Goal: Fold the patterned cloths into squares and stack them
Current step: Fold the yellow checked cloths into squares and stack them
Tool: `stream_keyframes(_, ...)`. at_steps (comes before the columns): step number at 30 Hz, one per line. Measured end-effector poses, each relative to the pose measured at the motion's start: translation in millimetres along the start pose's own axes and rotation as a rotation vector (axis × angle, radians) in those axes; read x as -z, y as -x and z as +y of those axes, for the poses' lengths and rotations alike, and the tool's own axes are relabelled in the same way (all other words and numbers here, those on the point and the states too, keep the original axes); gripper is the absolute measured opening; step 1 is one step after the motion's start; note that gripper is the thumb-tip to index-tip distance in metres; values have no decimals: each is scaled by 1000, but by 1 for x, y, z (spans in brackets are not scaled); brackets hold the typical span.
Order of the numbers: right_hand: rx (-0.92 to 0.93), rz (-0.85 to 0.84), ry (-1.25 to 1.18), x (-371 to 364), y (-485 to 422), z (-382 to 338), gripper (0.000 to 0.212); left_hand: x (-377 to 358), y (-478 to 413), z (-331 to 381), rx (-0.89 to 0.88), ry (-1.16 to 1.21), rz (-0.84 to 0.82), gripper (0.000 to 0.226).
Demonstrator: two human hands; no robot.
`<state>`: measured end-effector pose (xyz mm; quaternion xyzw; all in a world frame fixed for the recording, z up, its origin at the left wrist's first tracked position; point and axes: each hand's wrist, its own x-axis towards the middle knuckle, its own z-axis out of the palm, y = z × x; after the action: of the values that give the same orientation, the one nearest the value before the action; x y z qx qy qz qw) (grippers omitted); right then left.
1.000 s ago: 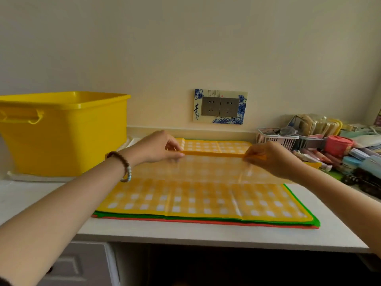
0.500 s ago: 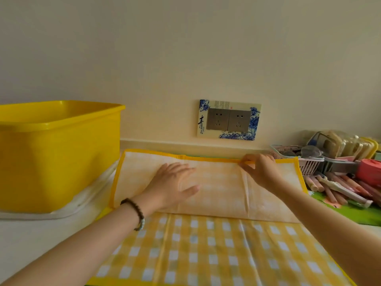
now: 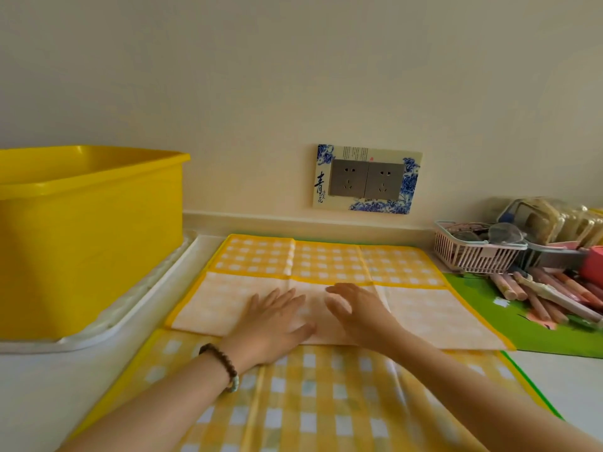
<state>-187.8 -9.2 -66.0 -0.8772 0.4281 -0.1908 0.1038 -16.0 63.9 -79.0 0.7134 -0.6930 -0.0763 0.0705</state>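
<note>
The yellow checked cloth (image 3: 326, 402) lay spread out on the white counter (image 3: 39, 386) right in front of me; one part of it was folded over, so a pale flap (image 3: 222, 301) with its back side up ran across the middle, and a strip of bright checks showed past it near the wall; my left hand (image 3: 274, 324) lay flat on the flap with its fingers straight and spread, holding nothing, just pressing down; my right hand (image 3: 359, 314) was just beside it, also loose and flat with straight fingers, on the same flap, though it looked a bit blurry so I could not tell how hard it pressed; a bead bracelet (image 3: 225, 363) sat on my left wrist; a green cloth (image 3: 522, 327) peeked out from under the yellow one on the right side; to the left stood a big yellow tub (image 3: 88, 243) on a white tray (image 3: 130, 321), near the cloth but not touching it; on the wall behind was a socket plate (image 3: 367, 179) with blue flowers round it; to the far right sat a pink basket (image 3: 473, 252), and a pile of pink sticks (image 3: 538, 298) lay on the green cloth.
</note>
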Motion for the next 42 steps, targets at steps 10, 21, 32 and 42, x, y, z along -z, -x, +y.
stream_keyframes(10,-159,-106,162,-14,24,14,52,-5,1,-3,-11,-32,-10,68)
stream_keyframes(21,-479,-150,318,44,73,115,59,-1,4,0,-15,-24,-29,99)
stream_keyframes(32,-30,-233,41,24,48,22,51,-3,1,-1,-16,-23,-33,110)
stream_keyframes(42,-41,-304,167,6,48,17,59,-3,-1,-10,-30,-6,-70,91)
